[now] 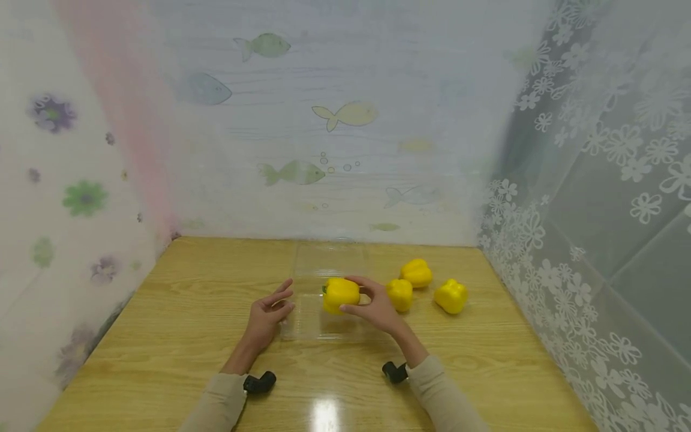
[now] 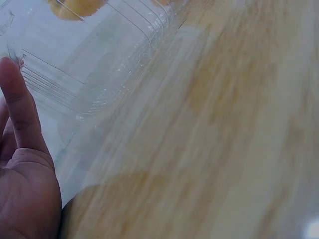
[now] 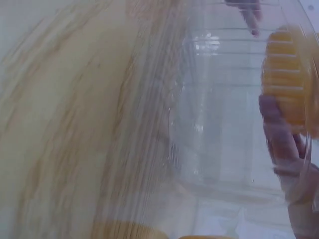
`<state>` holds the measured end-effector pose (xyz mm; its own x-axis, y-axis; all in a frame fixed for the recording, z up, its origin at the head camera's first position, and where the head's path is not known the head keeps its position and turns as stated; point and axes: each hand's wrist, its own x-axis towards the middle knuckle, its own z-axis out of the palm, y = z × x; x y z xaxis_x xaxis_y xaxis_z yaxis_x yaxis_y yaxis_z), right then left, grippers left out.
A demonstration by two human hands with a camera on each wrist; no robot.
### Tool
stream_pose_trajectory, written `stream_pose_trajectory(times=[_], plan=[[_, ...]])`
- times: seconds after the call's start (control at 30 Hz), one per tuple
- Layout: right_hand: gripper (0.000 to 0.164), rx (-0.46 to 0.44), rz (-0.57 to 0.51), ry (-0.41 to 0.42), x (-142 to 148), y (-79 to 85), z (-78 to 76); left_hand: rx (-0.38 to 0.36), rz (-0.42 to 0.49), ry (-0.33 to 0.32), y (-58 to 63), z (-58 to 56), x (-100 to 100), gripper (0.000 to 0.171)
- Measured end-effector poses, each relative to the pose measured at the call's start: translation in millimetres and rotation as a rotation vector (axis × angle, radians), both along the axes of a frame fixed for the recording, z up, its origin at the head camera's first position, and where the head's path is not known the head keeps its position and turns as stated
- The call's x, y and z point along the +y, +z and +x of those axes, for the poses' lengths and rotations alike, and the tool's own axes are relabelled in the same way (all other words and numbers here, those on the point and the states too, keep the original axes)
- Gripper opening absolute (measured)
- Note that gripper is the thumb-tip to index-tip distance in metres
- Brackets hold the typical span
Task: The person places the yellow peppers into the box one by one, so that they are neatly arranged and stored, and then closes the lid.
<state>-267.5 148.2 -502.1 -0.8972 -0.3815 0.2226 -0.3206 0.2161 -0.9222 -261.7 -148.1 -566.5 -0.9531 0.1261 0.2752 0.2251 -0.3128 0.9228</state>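
Note:
My right hand (image 1: 379, 307) grips a yellow bell pepper (image 1: 341, 295), thumb on the near side and fingers on the far side. The pepper lies sideways, green stem end to the left, over a clear plastic container (image 1: 308, 331) with its lid (image 1: 329, 258) folded back behind it. My left hand (image 1: 264, 321) is at the container's left side, fingers extended, fingertips right by the wall. In the left wrist view one finger (image 2: 20, 104) reaches up beside the clear plastic. Through the container wall, the right wrist view shows the pepper (image 3: 284, 74) and fingers (image 3: 279, 134).
Three more yellow bell peppers stand to the right: one (image 1: 400, 295) beside my right hand, one (image 1: 416, 273) behind it, one (image 1: 451, 296) farther right. The wooden table (image 1: 189, 300) meets a fish-patterned back wall (image 1: 345, 198) and patterned side walls.

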Motion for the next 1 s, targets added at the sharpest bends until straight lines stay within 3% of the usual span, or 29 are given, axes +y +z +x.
stream_pose_trajectory(times=[0.4,0.77,1.0], plan=[[0.060,0.067,0.045,0.013,-19.8,-5.7,-7.4,-0.029,0.012,0.013,2.7,2.2,0.3,0.051],[0.064,-0.025,0.037,0.057,-27.7,8.0,-5.7,-0.028,-0.003,0.024,2.8,1.4,0.8,0.051],[0.057,0.016,0.045,0.022,-35.1,-6.7,-13.1,-0.031,0.006,0.021,2.5,0.9,1.5,0.049]])
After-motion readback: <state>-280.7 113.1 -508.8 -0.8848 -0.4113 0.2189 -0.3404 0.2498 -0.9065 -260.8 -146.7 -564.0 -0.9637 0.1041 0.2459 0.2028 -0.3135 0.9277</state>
